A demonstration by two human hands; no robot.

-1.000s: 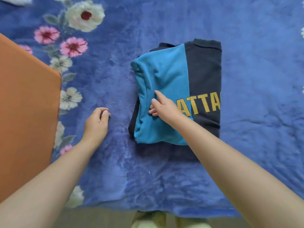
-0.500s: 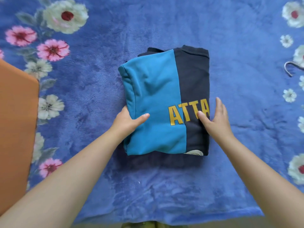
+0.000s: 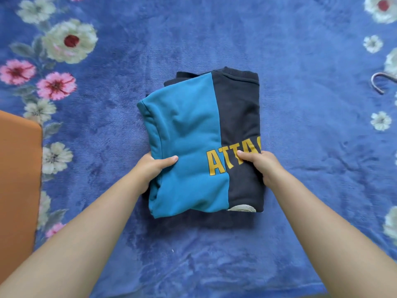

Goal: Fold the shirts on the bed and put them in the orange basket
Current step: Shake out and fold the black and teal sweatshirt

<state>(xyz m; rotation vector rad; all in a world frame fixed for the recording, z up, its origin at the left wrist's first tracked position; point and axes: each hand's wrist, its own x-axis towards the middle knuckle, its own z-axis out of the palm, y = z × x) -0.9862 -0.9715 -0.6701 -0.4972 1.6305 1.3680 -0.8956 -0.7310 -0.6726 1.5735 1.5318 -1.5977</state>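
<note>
Where the bed (image 3: 300,125) fills the view, it is covered by a plush blue blanket printed with white and pink flowers along its left and right edges. One orange basket (image 3: 17,179) shows at the left edge, only its side and a rounded corner in view. One curved metal hook (image 3: 377,82), perhaps the top of a hanger, lies on the blanket at the far right, cut off by the frame. One folded shirt (image 3: 193,136) lies in the middle of the bed, well apart from the basket; its left part is teal, its right part dark navy, with yellow letters across the lower half.

Two hands grip the shirt at its near half. The left hand (image 3: 150,171) holds the teal edge, thumb on top and fingers tucked under the fabric out of sight. The right hand (image 3: 262,164) holds the navy edge just beside the yellow letters, thumb pressed on top, its fingers curled under the fold.
</note>
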